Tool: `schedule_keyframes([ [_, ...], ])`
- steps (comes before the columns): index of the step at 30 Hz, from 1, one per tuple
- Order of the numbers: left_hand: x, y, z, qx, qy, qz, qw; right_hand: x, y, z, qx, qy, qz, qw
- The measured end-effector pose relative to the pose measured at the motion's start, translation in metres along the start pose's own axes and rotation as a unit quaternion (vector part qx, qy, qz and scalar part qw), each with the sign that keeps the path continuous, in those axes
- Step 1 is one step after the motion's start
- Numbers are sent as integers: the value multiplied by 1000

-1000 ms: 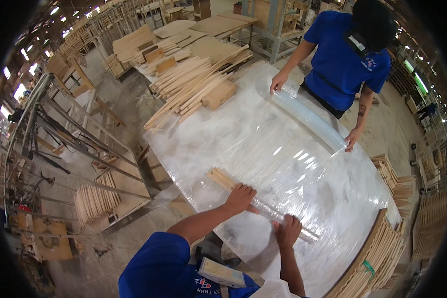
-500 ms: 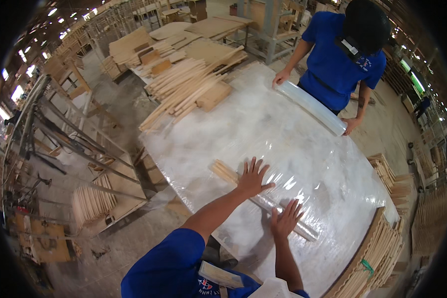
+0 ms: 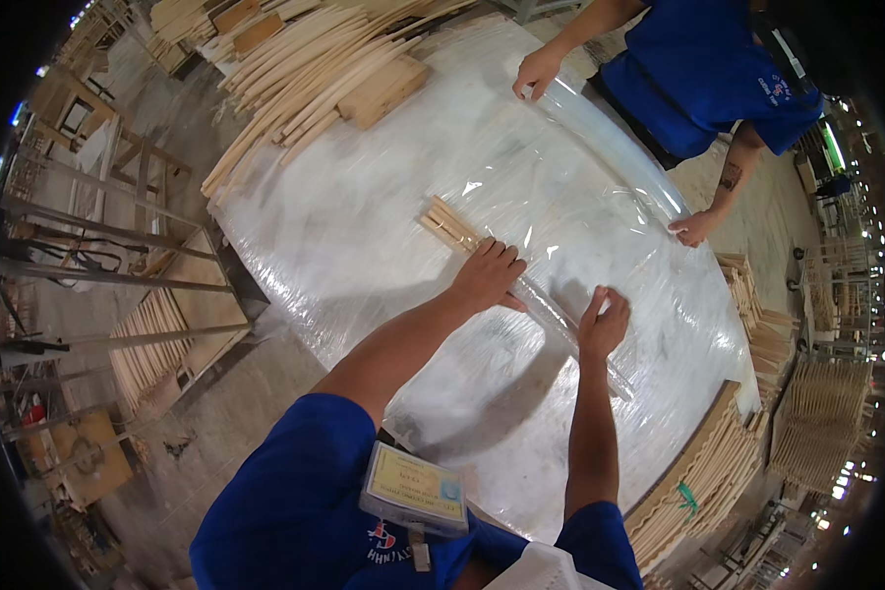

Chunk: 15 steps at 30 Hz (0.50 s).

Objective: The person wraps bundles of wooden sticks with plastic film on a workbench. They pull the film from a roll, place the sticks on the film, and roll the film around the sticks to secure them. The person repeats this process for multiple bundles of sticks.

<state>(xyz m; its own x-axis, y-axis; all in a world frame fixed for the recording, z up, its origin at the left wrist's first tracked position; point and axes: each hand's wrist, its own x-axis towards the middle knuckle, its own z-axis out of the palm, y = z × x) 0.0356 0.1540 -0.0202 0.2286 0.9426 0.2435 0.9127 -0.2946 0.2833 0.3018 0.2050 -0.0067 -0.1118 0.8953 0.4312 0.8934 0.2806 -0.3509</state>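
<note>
Curls the left hand (image 3: 487,276), spread flat half a second ago, around the film-wrapped stick bundle (image 3: 546,309) on the bench (image 3: 364,197). Holds the right hand (image 3: 604,323) half closed by the bundle; cannot tell if gripping.

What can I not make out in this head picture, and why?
In the head view:
Part of the wrapped sticks: hidden by the left hand.
What the right hand holds, if anything: hidden by the hand itself.
Most of the head of the co-worker: cut off by the top edge.

The blue short-sleeved shirt (image 3: 275,501) bears a rectangular badge (image 3: 415,490).
</note>
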Motion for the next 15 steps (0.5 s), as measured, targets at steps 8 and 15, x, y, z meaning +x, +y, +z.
schedule_keyframes([
  [8, -59, 23, -12, 5, 1, -23, 1000, -118, -36, -36, 1, -45, -63, 997],
  [15, -150, 58, -33, -31, -133, -61, 989, -233, -50, -88, 32, -137, -33, 990],
])
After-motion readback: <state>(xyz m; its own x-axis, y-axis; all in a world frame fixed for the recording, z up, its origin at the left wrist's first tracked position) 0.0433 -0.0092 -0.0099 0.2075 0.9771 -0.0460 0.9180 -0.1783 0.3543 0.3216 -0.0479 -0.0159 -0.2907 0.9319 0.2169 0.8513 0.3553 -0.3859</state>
